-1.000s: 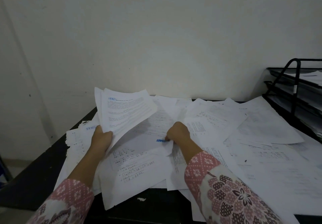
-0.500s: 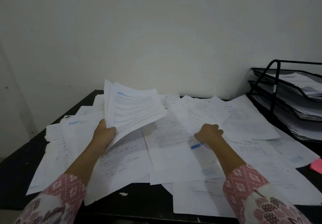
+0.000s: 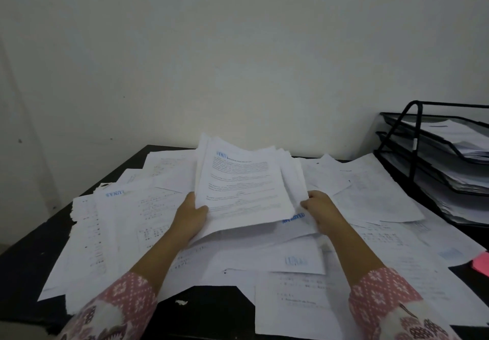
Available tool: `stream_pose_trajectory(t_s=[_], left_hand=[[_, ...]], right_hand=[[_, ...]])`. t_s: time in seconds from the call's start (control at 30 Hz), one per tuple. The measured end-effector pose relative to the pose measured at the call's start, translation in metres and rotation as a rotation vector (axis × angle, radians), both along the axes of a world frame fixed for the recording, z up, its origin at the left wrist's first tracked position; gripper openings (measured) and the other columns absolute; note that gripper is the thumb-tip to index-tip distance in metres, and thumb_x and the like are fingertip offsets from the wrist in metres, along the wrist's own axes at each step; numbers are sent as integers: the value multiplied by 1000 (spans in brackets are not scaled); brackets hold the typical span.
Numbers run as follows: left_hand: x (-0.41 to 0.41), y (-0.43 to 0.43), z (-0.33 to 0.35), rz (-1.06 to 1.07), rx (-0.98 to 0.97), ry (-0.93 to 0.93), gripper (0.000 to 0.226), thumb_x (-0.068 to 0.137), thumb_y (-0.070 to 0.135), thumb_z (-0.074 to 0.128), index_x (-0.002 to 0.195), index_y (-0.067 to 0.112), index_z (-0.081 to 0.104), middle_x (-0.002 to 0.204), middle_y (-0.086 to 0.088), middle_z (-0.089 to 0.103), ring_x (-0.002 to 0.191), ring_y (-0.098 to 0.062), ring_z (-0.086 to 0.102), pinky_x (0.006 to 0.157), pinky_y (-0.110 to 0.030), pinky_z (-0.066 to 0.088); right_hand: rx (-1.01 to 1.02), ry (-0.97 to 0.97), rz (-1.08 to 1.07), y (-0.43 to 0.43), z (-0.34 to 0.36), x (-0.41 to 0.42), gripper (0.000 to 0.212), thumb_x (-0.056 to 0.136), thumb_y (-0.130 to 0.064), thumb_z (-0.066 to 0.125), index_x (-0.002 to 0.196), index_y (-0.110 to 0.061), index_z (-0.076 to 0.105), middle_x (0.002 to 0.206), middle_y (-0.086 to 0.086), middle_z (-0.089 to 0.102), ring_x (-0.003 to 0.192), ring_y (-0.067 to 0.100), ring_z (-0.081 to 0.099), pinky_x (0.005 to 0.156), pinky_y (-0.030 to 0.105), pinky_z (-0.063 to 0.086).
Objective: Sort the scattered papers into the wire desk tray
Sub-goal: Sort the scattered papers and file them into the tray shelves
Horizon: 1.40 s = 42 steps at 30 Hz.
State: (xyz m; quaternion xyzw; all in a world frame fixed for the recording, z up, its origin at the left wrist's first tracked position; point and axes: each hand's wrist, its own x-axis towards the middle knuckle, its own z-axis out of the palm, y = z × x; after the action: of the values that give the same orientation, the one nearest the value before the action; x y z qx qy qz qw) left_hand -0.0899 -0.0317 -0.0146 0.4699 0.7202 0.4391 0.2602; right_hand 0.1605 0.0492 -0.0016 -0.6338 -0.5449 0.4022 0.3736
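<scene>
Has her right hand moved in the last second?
Yes. The right hand has left the loose sheets on the black desk and come up to the right edge of the sheaf of papers that the left hand holds.

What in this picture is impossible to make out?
- Print on the held stack: too small and blurred, head view.
- Wire desk tray: cut off by the right edge.
- Pink item: mostly cut off by the right edge.
- Right hand fingers: hidden under the stack.
- Left hand fingers: behind the stack.
</scene>
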Motion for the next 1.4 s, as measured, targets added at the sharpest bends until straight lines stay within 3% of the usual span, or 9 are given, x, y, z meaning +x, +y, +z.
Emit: stream_pose_trajectory(t_s=[0.13,0.27,0.4,0.53,0.63,0.77,1.0,1.17,1.4], left_hand=[[17,4,-1,-88,28,53,40,99,12,39,138,6,33,141,-10,43,123,-24,43,87,-22,30],[27,10,-9,-173,19,138,35,99,14,39,133,8,36,136,-8,48,105,-16,47,85,-22,34],[33,15,-15,-209,-26,255,25,96,17,43,121,10,43,116,-1,55,95,-15,50,81,-25,41],[30,25,-14,-191,-96,303,27,86,29,60,105,11,53,111,-7,59,101,-22,57,82,-30,49],[31,34,0,-153,-85,53,57,82,36,69,125,7,43,121,-4,53,111,-24,54,85,-29,47],[33,44,37,-169,164,-370,64,79,33,73,131,9,46,123,-5,60,103,-18,61,80,-28,51],[61,43,87,-119,555,-293,35,91,18,60,120,8,43,116,-2,57,103,-18,57,80,-27,49],[75,38,92,-143,650,-287,35,90,16,62,117,18,39,102,9,55,89,-5,58,67,-12,49],[86,36,95,-143,637,-237,21,95,24,52,111,16,41,99,6,56,82,-8,60,59,-16,50]], right_hand=[[-46,191,-27,-1,4,3,22,91,4,40,103,1,57,99,15,56,75,23,50,60,28,39],[-93,306,-58,-4,5,5,29,99,-21,44,121,-6,54,113,15,59,97,28,55,82,33,46],[-86,81,124,-8,2,7,23,87,-12,64,106,-2,54,112,18,62,86,25,61,72,32,51],[15,8,138,-8,5,11,36,88,-2,58,121,-5,45,118,10,55,97,23,53,78,31,48],[146,111,138,-9,19,15,37,91,-1,54,125,-6,43,115,7,54,97,20,53,76,27,44],[311,253,134,-8,39,20,35,92,-2,53,124,-10,44,120,9,59,103,21,58,82,26,47],[580,309,89,-16,76,28,25,93,-3,51,113,-16,44,99,-10,58,88,2,56,62,4,46],[665,367,21,-18,89,28,30,93,-7,52,115,-20,36,99,-12,53,88,4,55,68,10,45],[667,301,-5,-20,95,27,24,92,-1,43,113,-12,39,95,-11,51,84,7,53,64,18,43]])
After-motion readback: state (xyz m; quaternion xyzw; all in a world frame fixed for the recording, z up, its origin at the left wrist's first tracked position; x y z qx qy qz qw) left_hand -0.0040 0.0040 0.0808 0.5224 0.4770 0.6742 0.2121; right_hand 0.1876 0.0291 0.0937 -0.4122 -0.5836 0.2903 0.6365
